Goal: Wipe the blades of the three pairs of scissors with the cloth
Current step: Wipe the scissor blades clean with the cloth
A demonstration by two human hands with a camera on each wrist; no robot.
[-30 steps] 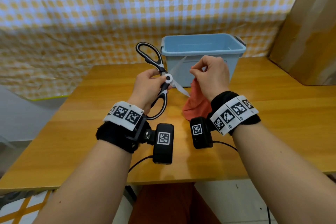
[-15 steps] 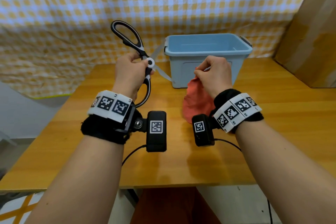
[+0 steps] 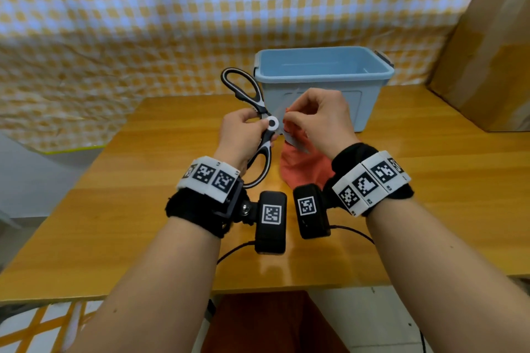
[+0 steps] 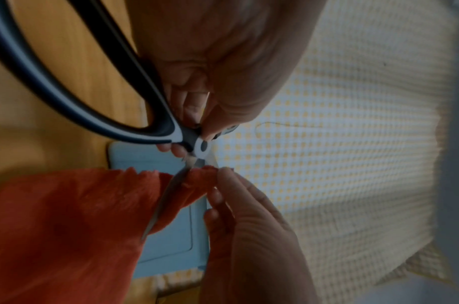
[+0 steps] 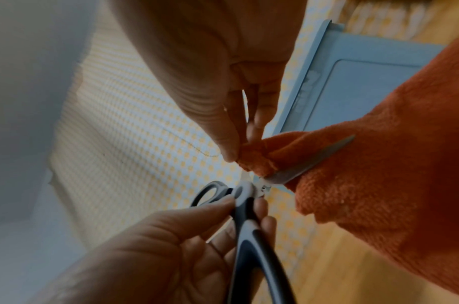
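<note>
Above the table [image 3: 120,180], both hands pinching: left hand [image 3: 242,137] scissors [image 3: 268,135], right hand [image 3: 321,120] cloth [image 5: 379,174] around one blade, clearest from the wrists.

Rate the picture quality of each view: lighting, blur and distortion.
Head view: bright and even, sharp on the scissors, with wide-angle bending at the table edges. Left wrist view: dim, the near scissor handle smeared, the orange cloth soft. Right wrist view: dim, the palm out of focus, a blade against the cloth fairly clear.

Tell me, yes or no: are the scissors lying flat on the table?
No, the left hand holds the scissors up off the table, near the pivot.
</note>
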